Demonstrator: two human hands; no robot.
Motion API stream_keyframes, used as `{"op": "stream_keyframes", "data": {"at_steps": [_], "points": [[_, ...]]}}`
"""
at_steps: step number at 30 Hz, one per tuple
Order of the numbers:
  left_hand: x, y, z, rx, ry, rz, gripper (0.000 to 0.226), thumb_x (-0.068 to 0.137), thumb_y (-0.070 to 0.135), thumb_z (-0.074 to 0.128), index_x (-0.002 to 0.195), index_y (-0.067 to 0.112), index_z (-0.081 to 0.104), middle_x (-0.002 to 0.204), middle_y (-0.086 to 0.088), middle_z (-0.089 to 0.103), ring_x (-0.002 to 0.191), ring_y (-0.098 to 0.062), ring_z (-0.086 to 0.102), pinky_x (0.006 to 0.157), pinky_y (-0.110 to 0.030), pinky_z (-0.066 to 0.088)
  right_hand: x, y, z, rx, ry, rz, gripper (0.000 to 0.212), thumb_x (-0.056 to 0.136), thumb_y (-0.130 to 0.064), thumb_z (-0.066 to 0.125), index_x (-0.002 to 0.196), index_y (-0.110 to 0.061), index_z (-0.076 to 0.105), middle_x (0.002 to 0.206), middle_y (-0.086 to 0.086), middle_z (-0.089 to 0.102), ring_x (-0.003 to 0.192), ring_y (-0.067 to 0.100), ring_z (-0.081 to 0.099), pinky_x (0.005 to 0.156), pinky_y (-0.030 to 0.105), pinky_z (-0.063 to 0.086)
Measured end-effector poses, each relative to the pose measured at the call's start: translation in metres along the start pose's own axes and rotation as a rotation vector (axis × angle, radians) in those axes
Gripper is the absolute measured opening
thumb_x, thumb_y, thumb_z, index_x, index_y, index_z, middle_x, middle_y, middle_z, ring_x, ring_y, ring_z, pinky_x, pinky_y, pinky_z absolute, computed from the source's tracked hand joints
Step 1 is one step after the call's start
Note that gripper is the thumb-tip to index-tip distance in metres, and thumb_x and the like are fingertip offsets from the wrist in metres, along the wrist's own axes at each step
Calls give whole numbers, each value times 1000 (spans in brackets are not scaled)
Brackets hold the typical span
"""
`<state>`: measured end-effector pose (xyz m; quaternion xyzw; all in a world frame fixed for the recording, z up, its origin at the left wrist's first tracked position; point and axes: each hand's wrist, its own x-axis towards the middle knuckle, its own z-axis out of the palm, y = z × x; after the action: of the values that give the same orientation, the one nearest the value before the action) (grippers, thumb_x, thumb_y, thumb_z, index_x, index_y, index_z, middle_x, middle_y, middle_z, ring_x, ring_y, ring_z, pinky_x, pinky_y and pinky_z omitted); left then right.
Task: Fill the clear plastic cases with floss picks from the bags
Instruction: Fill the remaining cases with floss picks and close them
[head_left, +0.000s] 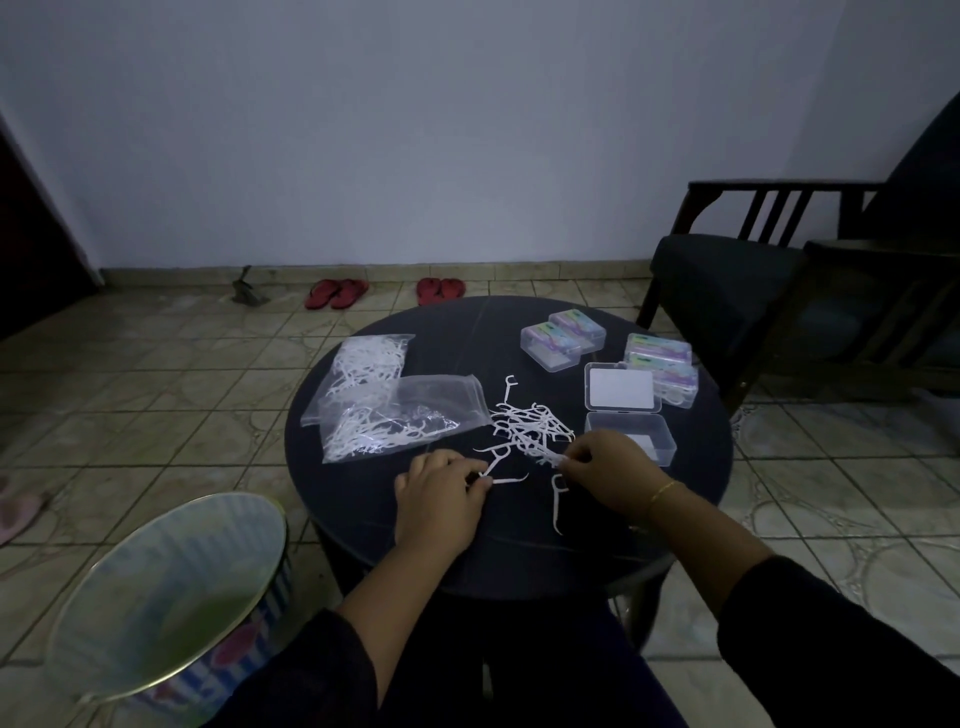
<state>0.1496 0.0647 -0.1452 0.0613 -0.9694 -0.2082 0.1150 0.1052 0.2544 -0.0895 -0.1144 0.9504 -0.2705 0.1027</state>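
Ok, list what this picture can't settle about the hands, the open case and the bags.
Head view only, dim:
- Left hand: its curled fingers hide how many floss picks it pinches.
- Right hand: covers the near corner of the open case, so the contents there are unclear.
- Bags: picks inside overlap, too small to count.
- Closed cases: label print too small to read.
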Motion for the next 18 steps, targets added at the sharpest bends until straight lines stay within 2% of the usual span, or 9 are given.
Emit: {"op": "stream_keyframes", "data": {"at_steps": [4, 7, 9, 11, 15, 17, 18], "points": [[2, 3, -2, 22, -10, 41, 35, 94, 41, 50, 128, 37, 53, 130, 14, 46, 123, -11, 36, 98, -32, 27, -4, 7, -23, -17, -46, -37, 24, 95, -29, 54, 93, -10, 68, 85, 9, 66, 80, 18, 60, 77, 29, 50], [10, 7, -3, 115, -55, 199, 49, 96, 32, 47, 144, 30, 35, 148, 13, 33, 131, -13, 31, 104, -31, 28, -5, 13, -45, -51, -109, -65, 19, 94, -28, 54, 92, -15, 66, 79, -1, 60, 76, 11, 55, 74, 23, 46], [20, 12, -5, 181, -126, 269, 53, 98, 29, 43, 148, 26, 26, 154, 10, 25, 136, -15, 28, 109, -33, 27, -3, 18, -58, -41, -109, -75, 16, 94, -27, 54, 90, -15, 65, 81, 0, 60, 76, 12, 54, 70, 20, 44], [30, 19, -6, 229, -209, 290, 54, 99, 28, 40, 150, 22, 22, 155, 5, 26, 138, -18, 27, 111, -35, 26, -1, 25, -72, -72, -94, -76, 17, 95, -28, 53, 94, -15, 64, 85, 1, 61, 77, 11, 54, 67, 17, 42], [46, 30, -5, 313, -242, 332, 45, 98, 26, 44, 141, 15, 38, 136, -6, 49, 125, -25, 44, 102, -36, 35, 3, 44, -97, -216, -137, -58, 16, 96, -27, 49, 84, -21, 56, 82, -3, 55, 73, 6, 49, 64, 15, 36], [52, 33, -5, 329, -239, 340, 35, 96, 23, 45, 131, 16, 47, 125, -5, 55, 116, -24, 49, 94, -35, 39, 6, 50, -105, -339, -131, -26, 16, 96, -24, 49, 81, -22, 53, 87, -1, 56, 77, 8, 50, 71, 17, 39], [54, 33, -5, 333, -239, 338, 33, 96, 22, 45, 128, 16, 49, 122, -5, 56, 114, -23, 51, 92, -34, 40, 9, 52, -106, -408, -116, -5, 13, 96, -23, 49, 85, -20, 55, 93, 2, 58, 83, 10, 52, 79, 20, 41]]}}
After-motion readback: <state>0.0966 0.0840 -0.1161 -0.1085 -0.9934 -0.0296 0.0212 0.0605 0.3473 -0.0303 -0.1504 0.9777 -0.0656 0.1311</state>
